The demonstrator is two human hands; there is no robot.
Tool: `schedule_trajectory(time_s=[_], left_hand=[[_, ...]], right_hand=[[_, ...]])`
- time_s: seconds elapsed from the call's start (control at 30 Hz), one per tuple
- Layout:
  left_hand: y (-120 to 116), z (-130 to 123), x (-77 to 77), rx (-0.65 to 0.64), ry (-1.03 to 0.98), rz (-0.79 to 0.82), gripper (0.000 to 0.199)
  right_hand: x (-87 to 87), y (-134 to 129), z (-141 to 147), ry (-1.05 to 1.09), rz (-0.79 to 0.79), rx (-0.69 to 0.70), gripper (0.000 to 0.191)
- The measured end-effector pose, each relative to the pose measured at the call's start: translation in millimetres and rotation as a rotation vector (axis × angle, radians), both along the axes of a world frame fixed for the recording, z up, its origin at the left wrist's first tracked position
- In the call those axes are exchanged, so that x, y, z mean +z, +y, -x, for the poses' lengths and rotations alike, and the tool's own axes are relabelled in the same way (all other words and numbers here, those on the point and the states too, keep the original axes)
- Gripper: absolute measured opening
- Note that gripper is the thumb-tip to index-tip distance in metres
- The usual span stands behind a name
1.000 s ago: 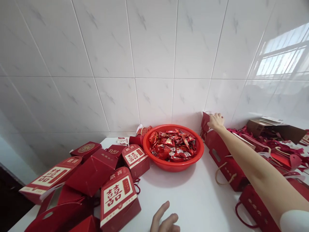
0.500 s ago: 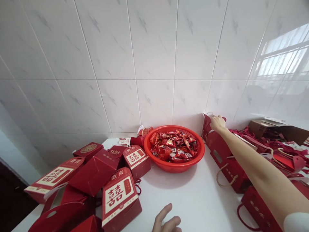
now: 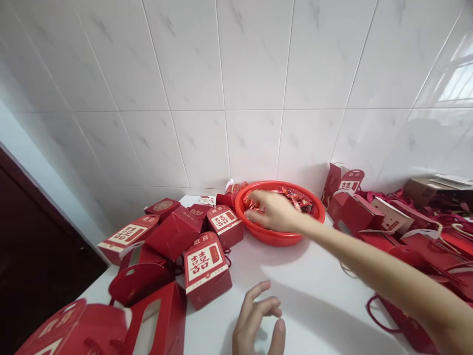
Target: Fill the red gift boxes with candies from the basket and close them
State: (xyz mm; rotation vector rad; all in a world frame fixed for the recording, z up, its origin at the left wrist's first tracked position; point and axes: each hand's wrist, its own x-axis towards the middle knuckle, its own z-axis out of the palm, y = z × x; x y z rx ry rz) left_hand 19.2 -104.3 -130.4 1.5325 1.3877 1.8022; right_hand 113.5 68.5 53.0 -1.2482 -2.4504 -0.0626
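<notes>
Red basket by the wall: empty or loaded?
Loaded: red-wrapped candies show inside the red plastic basket; the right hand hides some of the inside. Cannot tell how deep.

Centre: right hand [image 3: 272, 211] is blurring, hiding some wrapped candies [image 3: 300, 201] and its own grip. Bottom edge is cropping left hand [image 3: 254, 318] and, lower left, a red box [image 3: 96, 323].

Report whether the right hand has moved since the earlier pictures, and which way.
Yes, leftward. Judged against the red basin, the right hand was at a red box to its right; now it is over the basin.
</notes>
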Motion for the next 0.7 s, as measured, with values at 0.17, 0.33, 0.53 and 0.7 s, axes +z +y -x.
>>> schedule_trajectory(time_s=[0.17, 0.33, 0.53, 0.7], left_hand=[[-3, 11, 10.5, 0.082, -0.169, -0.023, 0.025], [-7, 18, 24.0, 0.126, -0.417, -0.066, 0.02], [-13, 14, 33.1, 0.144, -0.428, -0.224, 0.016], [-5, 21, 27.4, 0.231, -0.434, -0.342, 0.011]], right_hand=[[-41.6, -67, 91, -0.034, 0.274, 0.151, 0.104], [-46.6, -72, 138, -0.081, 0.392, 0.098, 0.113], [-29.3, -74, 92, -0.022, 0.516, 0.076, 0.111], [-49.2, -76, 9, 0.451, 0.661, 0.209, 0.118]])
